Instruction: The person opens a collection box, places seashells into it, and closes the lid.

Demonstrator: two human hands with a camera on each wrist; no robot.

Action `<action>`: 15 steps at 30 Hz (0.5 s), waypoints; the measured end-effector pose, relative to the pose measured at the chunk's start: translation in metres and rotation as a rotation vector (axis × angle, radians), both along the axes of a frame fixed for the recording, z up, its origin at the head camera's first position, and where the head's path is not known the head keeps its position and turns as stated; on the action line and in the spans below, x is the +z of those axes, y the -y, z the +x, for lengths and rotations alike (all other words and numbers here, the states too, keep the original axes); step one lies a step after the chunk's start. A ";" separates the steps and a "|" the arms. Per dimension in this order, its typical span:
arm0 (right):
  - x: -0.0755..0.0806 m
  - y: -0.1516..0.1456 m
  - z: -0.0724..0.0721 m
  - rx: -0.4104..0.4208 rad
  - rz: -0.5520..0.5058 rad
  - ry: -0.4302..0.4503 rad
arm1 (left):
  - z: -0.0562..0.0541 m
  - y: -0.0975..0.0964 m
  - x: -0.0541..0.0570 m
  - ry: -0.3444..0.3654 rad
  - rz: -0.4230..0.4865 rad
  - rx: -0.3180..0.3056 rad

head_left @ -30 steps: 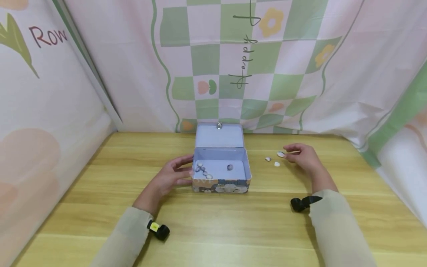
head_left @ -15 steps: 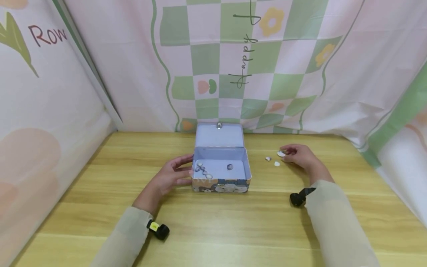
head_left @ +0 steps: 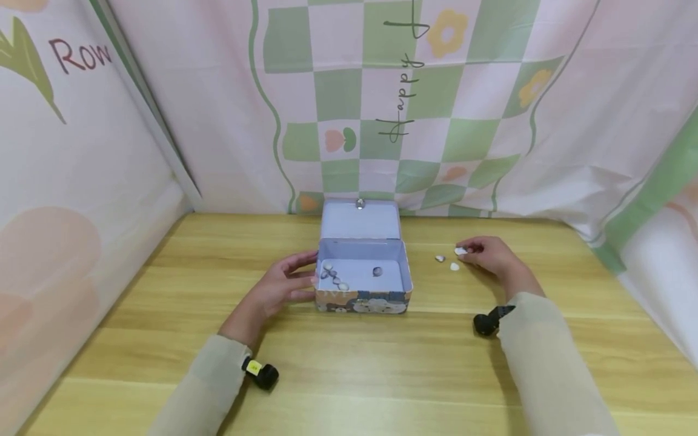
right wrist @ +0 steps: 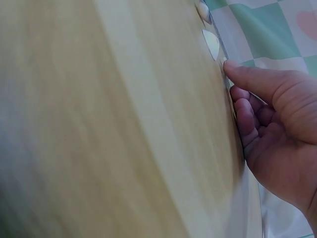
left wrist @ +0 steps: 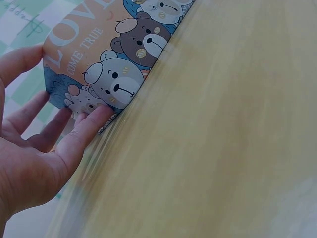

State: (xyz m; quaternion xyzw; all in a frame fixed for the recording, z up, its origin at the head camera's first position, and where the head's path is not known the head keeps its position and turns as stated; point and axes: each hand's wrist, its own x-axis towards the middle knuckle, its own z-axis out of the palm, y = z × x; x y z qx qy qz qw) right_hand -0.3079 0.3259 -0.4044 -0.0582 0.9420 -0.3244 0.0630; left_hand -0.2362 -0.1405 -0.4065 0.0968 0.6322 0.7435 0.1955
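An open tin box [head_left: 362, 303] with a teddy bear print holds several small seashells [head_left: 335, 280] at its left and one dark shell [head_left: 377, 272] further right. My left hand [head_left: 278, 287] rests against the box's left end, fingers spread and fairly straight; in the left wrist view its fingertips touch the printed wall [left wrist: 81, 67] near the corner. Right of the box, my right hand [head_left: 491, 255] pinches a white shell [head_left: 460, 251] between thumb and fingers, low at the table. Most of that shell is hidden in the right wrist view.
Two more shells, a dark-marked one [head_left: 440, 258] and a white one [head_left: 455, 266], lie on the wooden table [head_left: 349, 375] between the box and my right hand. The box's raised lid [head_left: 360, 221] stands close to the patterned curtain [head_left: 376, 97] at the back.
My right hand has moved slightly left and its fingers have closed on the white shell, which now looks tilted. The left hand stays at the box.
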 end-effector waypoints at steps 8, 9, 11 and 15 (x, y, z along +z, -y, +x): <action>0.004 -0.004 0.008 0.029 0.003 -0.026 | -0.002 -0.001 0.000 0.003 0.002 -0.009; 0.005 -0.004 0.008 0.029 -0.009 -0.025 | -0.001 -0.001 0.000 0.007 0.001 -0.005; 0.006 -0.004 0.009 0.032 -0.031 -0.020 | -0.001 -0.001 0.001 0.008 -0.001 -0.002; 0.010 -0.002 0.012 0.032 -0.060 -0.010 | 0.001 -0.001 0.002 0.014 0.001 0.004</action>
